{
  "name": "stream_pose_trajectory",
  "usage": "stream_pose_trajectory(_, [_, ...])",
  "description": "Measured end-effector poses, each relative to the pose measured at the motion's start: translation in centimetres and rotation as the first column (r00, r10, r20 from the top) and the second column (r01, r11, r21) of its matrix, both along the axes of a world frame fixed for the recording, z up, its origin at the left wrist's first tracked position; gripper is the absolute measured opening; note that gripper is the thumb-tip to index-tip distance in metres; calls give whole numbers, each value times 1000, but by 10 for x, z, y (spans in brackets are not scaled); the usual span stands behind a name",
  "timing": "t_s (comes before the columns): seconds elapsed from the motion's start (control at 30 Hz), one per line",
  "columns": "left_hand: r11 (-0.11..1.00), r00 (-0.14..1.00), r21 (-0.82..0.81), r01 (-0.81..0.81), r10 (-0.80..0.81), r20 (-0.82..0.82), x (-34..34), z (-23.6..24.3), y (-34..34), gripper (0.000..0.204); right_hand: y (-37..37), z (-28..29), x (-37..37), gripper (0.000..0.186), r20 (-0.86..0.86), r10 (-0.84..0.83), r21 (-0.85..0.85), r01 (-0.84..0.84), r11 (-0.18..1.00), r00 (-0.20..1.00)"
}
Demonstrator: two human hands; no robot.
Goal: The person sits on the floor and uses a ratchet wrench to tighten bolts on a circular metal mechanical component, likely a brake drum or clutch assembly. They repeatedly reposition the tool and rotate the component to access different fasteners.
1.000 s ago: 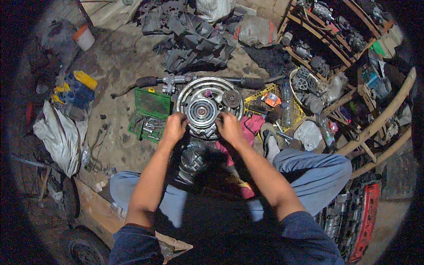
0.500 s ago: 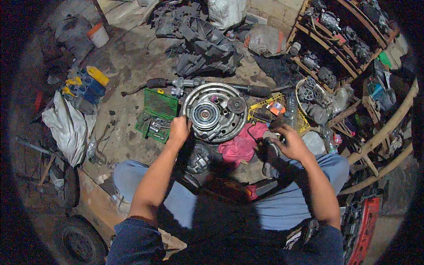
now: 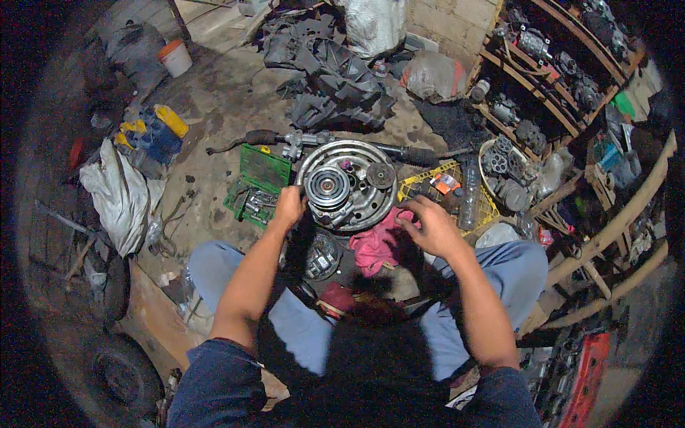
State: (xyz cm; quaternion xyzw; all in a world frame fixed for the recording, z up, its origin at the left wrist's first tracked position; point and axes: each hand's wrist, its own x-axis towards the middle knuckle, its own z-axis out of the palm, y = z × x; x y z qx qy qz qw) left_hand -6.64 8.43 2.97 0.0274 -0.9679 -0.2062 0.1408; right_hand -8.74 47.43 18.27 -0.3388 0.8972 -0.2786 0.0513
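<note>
A steel wheel rim lies flat on the floor in front of me. On its left part rests a round grooved pulley, and a smaller grey disc lies on its right part. My left hand is closed at the rim's left edge, close beside the pulley; its fingertips are partly hidden. Over the upper right of a crumpled pink cloth hovers my right hand, its fingers bent and thumb apart, with nothing visible in it. Whether it touches the cloth is unclear.
Left of the rim sits an open green toolbox with sockets. A yellow crate, a clear plastic bottle and a basin of metal parts stand right. Beyond lies a bar-shaped part. A dark round part lies near my legs.
My right hand has moved left, from beside the crate to the pink cloth. My left hand stays at the rim's edge. The whole view has shifted slightly.
</note>
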Motion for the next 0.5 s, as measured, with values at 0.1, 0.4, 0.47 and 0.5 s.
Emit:
stream_pose_trajectory(0.1, [990,996,135,-48,36,83,-1,3,-9,24,-18,0,1,36,0,45,72,-45,996,999])
stream_pose_trajectory(0.4, [971,977,167,-171,145,155,-1,21,12,19,-44,5,-13,41,20,142,43,-143,989,990])
stream_pose_trajectory(0.47, [983,991,136,-121,113,68,0,13,4,22,-57,7,-18,40,27,130,31,-131,991,991])
stream_pose_trajectory(0.5, [976,988,159,-149,142,56,1,10,10,24,-59,2,-24,39,27,108,32,-109,994,994])
